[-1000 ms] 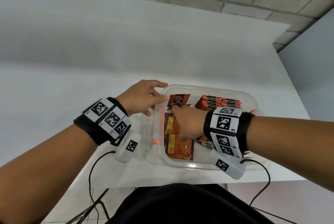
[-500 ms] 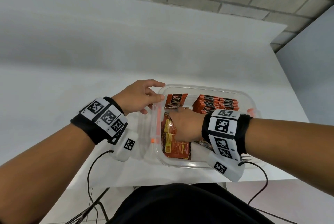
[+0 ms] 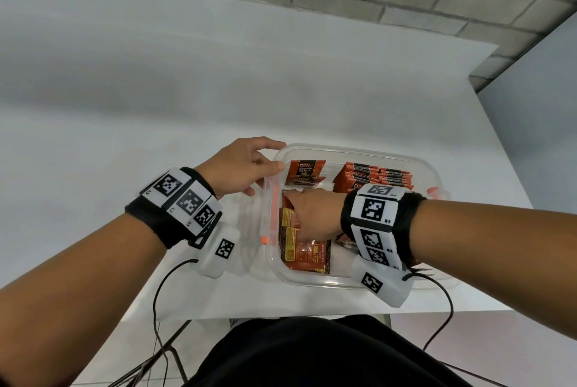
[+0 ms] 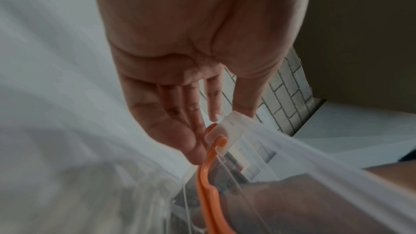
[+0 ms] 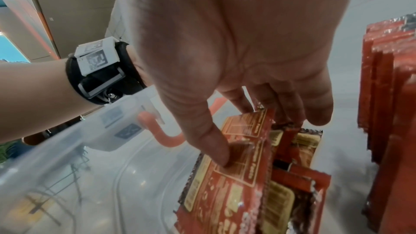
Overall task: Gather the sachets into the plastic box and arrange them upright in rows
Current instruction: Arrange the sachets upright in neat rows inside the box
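Left of centre, our left hand (image 3: 242, 168) steadies the plastic box (image 3: 359, 151) at its left rim beside the orange latch (image 4: 208, 175), fingers relaxed and straight, thumb against the rim. The box sits on the white bench (image 3: 156, 105), centre-low in frame. Mid-frame, our right hand (image 3: 312, 215) reaches inside, thumb and fingers pinching the loose sachets (image 5: 238, 163) lying flat. Right of that, an upright row (image 3: 374, 176) stands at the far wall. Step: gathering the flat pile. Next we probably lift, turn the sachets on edge and set them beside the row.
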Action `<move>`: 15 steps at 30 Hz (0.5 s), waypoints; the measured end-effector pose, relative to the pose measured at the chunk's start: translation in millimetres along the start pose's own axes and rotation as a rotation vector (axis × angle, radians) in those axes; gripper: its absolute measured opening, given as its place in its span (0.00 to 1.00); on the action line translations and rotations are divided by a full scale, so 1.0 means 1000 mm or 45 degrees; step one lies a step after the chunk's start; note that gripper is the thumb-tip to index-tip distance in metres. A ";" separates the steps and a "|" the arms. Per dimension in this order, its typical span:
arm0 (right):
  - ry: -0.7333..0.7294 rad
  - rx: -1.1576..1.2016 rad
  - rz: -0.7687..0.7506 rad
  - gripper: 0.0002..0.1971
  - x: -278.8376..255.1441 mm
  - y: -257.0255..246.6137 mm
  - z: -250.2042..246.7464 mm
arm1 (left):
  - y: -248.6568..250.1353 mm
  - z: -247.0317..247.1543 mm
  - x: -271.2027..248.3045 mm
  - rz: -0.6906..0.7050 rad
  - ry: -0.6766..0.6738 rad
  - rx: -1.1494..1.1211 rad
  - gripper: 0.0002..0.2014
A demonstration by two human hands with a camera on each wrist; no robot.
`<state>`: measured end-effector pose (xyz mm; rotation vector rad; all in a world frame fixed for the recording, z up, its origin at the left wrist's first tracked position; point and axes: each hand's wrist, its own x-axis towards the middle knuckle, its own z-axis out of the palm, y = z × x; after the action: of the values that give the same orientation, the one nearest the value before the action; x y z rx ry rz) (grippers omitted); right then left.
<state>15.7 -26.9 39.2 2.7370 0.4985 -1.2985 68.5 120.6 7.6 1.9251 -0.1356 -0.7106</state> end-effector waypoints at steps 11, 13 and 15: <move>-0.031 -0.049 0.050 0.26 -0.001 0.001 -0.001 | -0.001 0.000 0.001 -0.005 0.009 -0.008 0.23; -0.015 0.013 0.059 0.28 0.001 0.002 -0.001 | -0.001 0.000 0.001 -0.005 0.009 -0.013 0.23; 0.028 0.041 0.068 0.33 0.003 0.004 -0.002 | -0.002 0.000 0.001 -0.002 0.007 -0.019 0.22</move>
<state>19.9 -29.7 37.8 2.7730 0.4064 -1.2765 68.7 121.2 5.7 1.9133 -0.1256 -0.7055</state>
